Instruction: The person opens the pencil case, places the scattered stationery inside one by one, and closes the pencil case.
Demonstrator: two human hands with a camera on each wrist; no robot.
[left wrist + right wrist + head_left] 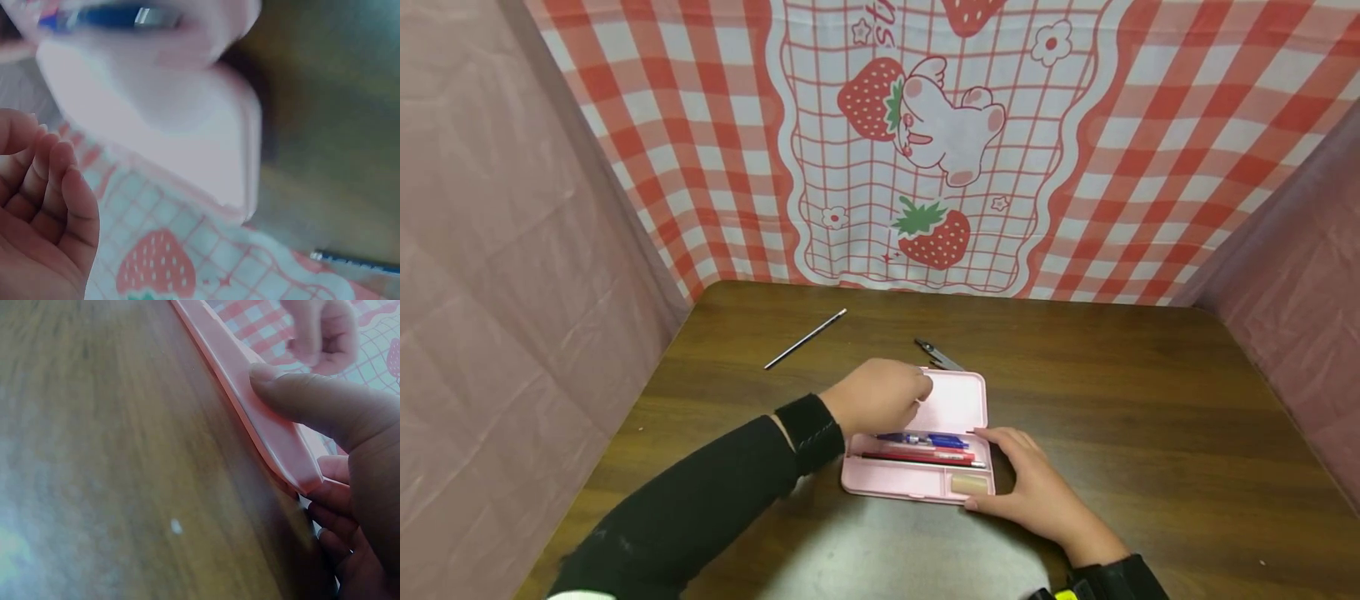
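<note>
A pink pencil case [891, 481] lies on the table with its lid [961, 402] folded back. Inside are a blue pen [947, 441], red pencils or pens [936, 456] and a beige block [968, 484], perhaps an eraser, in the right compartment. My right hand [1033, 496] grips the case's right end, thumb at the front edge, fingers at the back. Above the lid's left part hovers my left hand [880, 396]. The left wrist view shows its fingers [78, 194] loosely bent, nothing visible between them and the thumb.
A metal compass [938, 354] lies behind the lid. Farther left on the wooden table [1112, 400] is a dark pencil [805, 339]. A red checked cloth [1157, 150] with strawberries hangs along the back edge, and pink curtains [520, 250] flank both sides.
</note>
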